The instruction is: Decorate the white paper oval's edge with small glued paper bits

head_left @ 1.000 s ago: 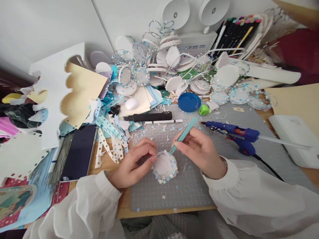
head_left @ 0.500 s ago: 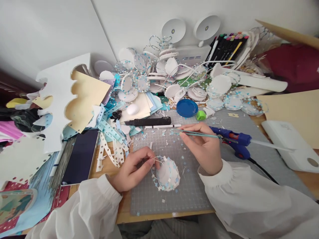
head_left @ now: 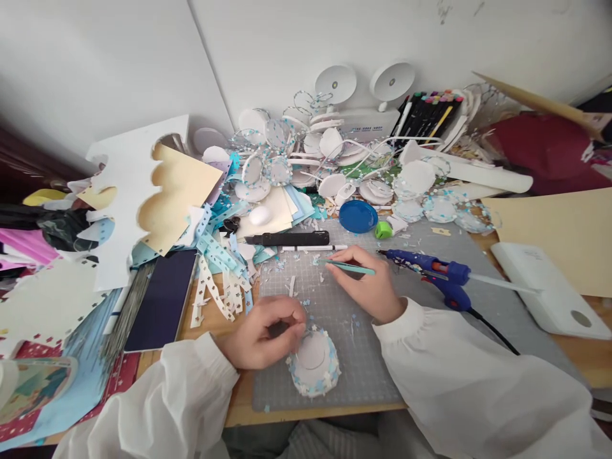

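Note:
My left hand (head_left: 265, 335) pinches the rim of a small white paper disc piece (head_left: 313, 363) trimmed with tiny blue and white stars, which rests on the grey cutting mat (head_left: 363, 357). My right hand (head_left: 366, 287) holds teal tweezers (head_left: 347, 266), their tip pointing left over loose star bits scattered on the mat, well behind the disc piece. White sleeves cover both arms.
A blue glue gun (head_left: 430, 268) lies right of my right hand, its cord trailing toward me. A black knife (head_left: 287, 239), white pen (head_left: 313, 248), blue lid (head_left: 357, 215) and green sharpener (head_left: 382, 229) sit behind. Piled paper discs, punched strips and a dark tablet (head_left: 162, 299) crowd the left.
My right hand lifted the tweezers off the disc piece and carried them back and left to the loose stars. My left hand kept hold of the piece and drew it nearer.

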`<state>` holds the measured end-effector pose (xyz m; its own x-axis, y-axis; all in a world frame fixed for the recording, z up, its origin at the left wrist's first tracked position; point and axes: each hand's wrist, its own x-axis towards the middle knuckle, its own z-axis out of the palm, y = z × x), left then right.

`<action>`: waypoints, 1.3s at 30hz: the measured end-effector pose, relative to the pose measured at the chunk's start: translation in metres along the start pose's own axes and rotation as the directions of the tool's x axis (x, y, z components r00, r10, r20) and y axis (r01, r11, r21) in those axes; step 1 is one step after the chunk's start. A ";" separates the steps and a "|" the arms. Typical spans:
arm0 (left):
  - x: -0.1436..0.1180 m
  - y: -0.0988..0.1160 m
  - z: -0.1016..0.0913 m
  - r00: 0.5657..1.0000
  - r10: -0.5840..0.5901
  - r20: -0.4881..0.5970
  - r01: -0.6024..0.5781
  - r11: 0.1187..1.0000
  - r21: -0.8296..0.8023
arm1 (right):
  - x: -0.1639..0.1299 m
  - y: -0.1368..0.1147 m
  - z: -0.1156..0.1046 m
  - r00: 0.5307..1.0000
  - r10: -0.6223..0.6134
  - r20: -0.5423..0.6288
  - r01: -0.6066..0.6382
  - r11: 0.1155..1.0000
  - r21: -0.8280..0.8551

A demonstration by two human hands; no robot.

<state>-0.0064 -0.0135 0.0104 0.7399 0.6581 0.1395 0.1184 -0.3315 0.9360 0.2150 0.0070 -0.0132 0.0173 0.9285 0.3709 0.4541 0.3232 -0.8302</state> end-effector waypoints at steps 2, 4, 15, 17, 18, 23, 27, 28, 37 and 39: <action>0.002 0.002 0.000 0.999 0.010 -0.048 -0.005 0.995 0.100 | 0.000 0.000 0.001 1.000 -0.007 0.024 0.008 1.000 -0.020; 0.004 0.004 -0.001 0.996 0.035 -0.079 -0.021 0.984 0.174 | -0.001 0.000 0.001 0.999 -0.017 0.036 0.018 1.000 -0.019; 0.007 0.003 -0.001 0.977 0.181 -0.112 -0.165 0.976 0.139 | 0.002 -0.008 -0.006 0.985 0.170 -0.033 -0.156 0.954 0.256; 0.008 0.003 -0.001 0.968 0.168 -0.185 -0.143 0.979 0.143 | 0.001 -0.009 -0.008 0.976 0.215 0.008 -0.205 0.914 0.351; 0.009 0.002 -0.001 0.961 0.151 -0.233 -0.117 0.981 0.153 | -0.001 -0.010 -0.008 0.973 0.228 0.035 -0.223 0.891 0.395; 0.010 -0.002 0.000 0.902 0.009 -0.431 0.055 0.989 0.135 | -0.007 -0.020 -0.010 0.968 0.201 0.148 -0.248 0.836 0.490; 0.009 -0.006 0.001 0.904 -0.033 -0.425 0.065 0.996 0.060 | -0.010 -0.029 -0.010 0.970 0.146 0.195 -0.228 0.831 0.508; 0.009 -0.006 0.002 0.909 -0.032 -0.415 0.059 0.997 0.051 | -0.011 -0.031 -0.010 0.969 0.137 0.205 -0.225 0.833 0.506; 0.009 -0.008 0.002 0.915 0.061 -0.399 -0.033 0.997 0.076 | -0.014 -0.034 -0.009 0.966 0.076 0.245 -0.194 0.843 0.501; 0.009 -0.007 0.001 0.915 0.065 -0.397 -0.037 0.996 0.078 | -0.015 -0.033 -0.009 0.965 0.084 0.248 -0.204 0.835 0.511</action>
<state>0.0003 -0.0061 0.0049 0.4218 0.8493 0.3174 0.1421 -0.4076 0.9020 0.2079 -0.0192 0.0130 -0.1660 0.9686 0.1853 -0.0793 0.1742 -0.9815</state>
